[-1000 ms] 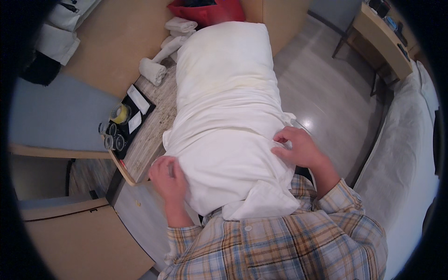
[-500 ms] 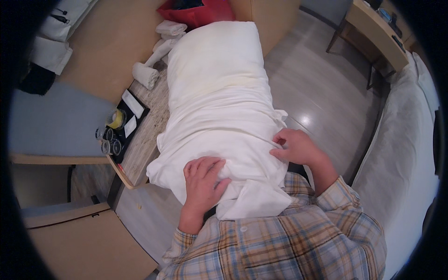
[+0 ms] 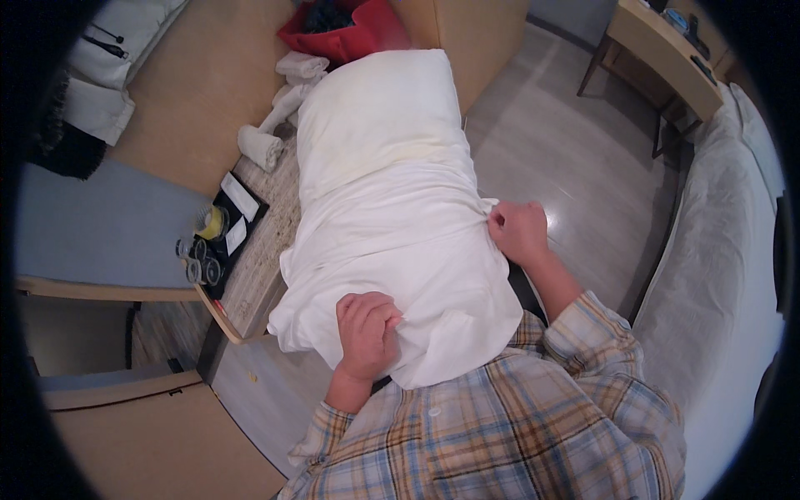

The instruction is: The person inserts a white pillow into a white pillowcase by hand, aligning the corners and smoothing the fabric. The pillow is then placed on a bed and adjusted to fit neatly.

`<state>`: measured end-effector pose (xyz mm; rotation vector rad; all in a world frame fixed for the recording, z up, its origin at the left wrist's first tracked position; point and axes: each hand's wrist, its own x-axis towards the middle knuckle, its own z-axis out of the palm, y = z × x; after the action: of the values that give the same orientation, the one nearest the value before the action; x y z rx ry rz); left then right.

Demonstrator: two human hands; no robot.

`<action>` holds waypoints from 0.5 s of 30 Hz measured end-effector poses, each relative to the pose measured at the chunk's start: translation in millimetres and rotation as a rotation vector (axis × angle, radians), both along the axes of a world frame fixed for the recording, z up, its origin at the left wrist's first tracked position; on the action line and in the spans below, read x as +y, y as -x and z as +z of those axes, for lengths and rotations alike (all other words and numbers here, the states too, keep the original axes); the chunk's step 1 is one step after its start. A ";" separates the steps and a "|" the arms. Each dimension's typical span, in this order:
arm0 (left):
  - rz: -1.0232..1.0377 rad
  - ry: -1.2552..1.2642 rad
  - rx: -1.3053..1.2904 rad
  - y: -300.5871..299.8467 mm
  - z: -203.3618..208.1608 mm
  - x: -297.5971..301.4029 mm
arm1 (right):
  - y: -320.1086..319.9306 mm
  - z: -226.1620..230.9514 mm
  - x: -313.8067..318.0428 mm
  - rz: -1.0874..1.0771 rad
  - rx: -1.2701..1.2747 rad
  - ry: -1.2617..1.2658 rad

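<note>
Out from the lap and alongside the table lies the pillow, long and plump, its bare far end rounded and smooth, white with a faint yellowish cast! Around the near part sits the case, a cleaner white, bunched in crosswise ridges at the middle and slack toward the shirt. What bears the pillow underneath is hidden.

And look at the grip: the left hand, fingers curled, pinches a fold near the loose end, while the right hand nips the far-right edge, thumb against fingers!

To the left, a black tray carries white packets; any print on them is too small to read.

Textures, then: thin, creased cloth on the case, streaky grey-brown grain on the table, clear round glass in the cups, fluffy pile on the rolled towel, and beyond the pillow, a smooth, gaping red bag!
</note>
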<state>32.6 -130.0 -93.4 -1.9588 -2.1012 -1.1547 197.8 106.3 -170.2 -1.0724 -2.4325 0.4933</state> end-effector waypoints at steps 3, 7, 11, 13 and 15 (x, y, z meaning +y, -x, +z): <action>-0.002 0.006 -0.004 0.5 -0.2 2.1 | 12.2 -4.7 16.1 -0.053 0.040 0.010; 0.011 0.095 -0.011 1.6 -2.6 0.8 | 10.4 10.0 30.2 -0.070 0.021 0.362; 0.012 0.115 -0.028 -1.5 -8.6 3.1 | 13.2 33.0 13.3 0.132 0.266 0.539; 0.005 0.130 -0.006 -2.1 -11.1 5.6 | 22.5 40.8 -8.8 0.256 0.279 0.513; -0.006 0.137 0.004 -1.3 -11.8 6.9 | 38.2 45.8 -24.7 0.321 0.235 0.417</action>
<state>33.9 -123.1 -105.2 -2.0226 -2.2289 -1.0328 159.6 81.5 -124.4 -0.7150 -2.3500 1.2023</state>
